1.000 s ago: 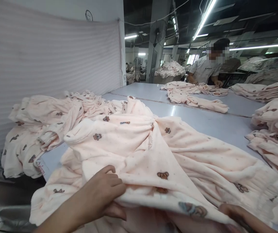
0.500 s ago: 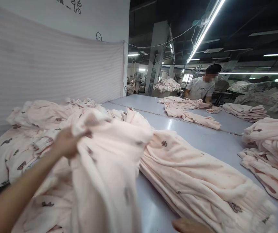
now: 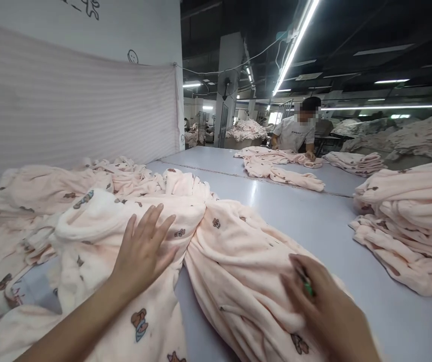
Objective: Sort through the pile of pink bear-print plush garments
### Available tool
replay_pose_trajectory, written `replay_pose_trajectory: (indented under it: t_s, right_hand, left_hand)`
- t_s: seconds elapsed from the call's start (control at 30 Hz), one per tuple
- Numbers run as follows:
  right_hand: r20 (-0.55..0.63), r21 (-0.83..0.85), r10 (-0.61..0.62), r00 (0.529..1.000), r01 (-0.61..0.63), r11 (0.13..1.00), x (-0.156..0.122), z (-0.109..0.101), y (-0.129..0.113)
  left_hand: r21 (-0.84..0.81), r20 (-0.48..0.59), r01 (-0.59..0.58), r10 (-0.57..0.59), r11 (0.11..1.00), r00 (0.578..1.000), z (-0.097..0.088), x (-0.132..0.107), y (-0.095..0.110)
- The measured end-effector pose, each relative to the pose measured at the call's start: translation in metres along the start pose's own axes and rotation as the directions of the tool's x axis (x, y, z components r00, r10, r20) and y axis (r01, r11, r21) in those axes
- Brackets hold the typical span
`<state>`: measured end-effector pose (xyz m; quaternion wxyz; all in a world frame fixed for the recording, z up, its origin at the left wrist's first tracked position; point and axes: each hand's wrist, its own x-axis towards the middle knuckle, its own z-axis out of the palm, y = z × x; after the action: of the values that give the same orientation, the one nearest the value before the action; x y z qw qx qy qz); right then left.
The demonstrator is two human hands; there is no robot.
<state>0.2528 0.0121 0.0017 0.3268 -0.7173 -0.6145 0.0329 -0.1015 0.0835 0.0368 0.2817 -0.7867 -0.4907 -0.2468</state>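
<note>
My left hand [image 3: 146, 246] is spread flat, fingers apart, over a pale pink fleece garment [image 3: 140, 322] printed with small bears. Over a second bunched stretch of pink fleece [image 3: 234, 251] on the right is my right hand [image 3: 321, 301], its fingers curled round a small green-and-black object [image 3: 307, 281]. Most of that object is hidden in the palm, so its kind does not show. The two stretches of fleece meet at a gathered point in the middle of the table; whether they are one garment I cannot tell.
A heap of similar fleece [image 3: 50, 186] lies at the left by a hanging striped cloth [image 3: 80, 100]. Folded pink garments [image 3: 408, 211] are stacked at the right. Across the table [image 3: 298, 216], a co-worker [image 3: 294, 130] bends over another fleece garment [image 3: 276, 168].
My left hand has let go of the lifted fleece, which now lies on the table, and has spread over it. My right hand has risen into view over the right-hand fleece.
</note>
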Motion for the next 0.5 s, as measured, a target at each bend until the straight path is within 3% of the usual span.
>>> replay_pose_trajectory:
  t_s: [0.13,0.23,0.3,0.37,0.43,0.5]
  right_hand:
    - [0.063,0.089,0.061,0.996,-0.067,0.994,0.009,0.04,0.019]
    - [0.009,0.252,0.091,0.996,-0.09,0.963,0.013,0.043,0.034]
    - [-0.048,0.339,0.18,0.983,-0.153,0.928,0.008,0.031,0.039]
    - [-0.087,0.379,0.29,0.953,-0.237,0.895,-0.005,0.011,0.041]
    - [-0.086,0.382,0.342,0.936,-0.287,0.879,-0.026,-0.008,0.042]
    - [-0.082,0.364,0.326,0.942,-0.276,0.889,-0.05,-0.02,0.041]
  left_hand:
    - [-0.041,0.167,0.137,-0.128,0.99,0.978,0.07,-0.011,-0.049]
    - [-0.062,0.262,0.127,-0.107,0.99,0.959,0.092,-0.002,-0.082]
    - [-0.058,0.317,0.112,-0.088,0.992,0.944,0.083,0.008,-0.085]
    - [-0.036,0.358,0.101,-0.082,0.994,0.93,0.057,0.016,-0.067]
    - [-0.068,0.387,0.065,-0.034,0.996,0.922,0.022,0.018,-0.029]
    - [-0.343,0.392,-0.051,0.192,0.938,0.9,-0.01,0.013,0.025]
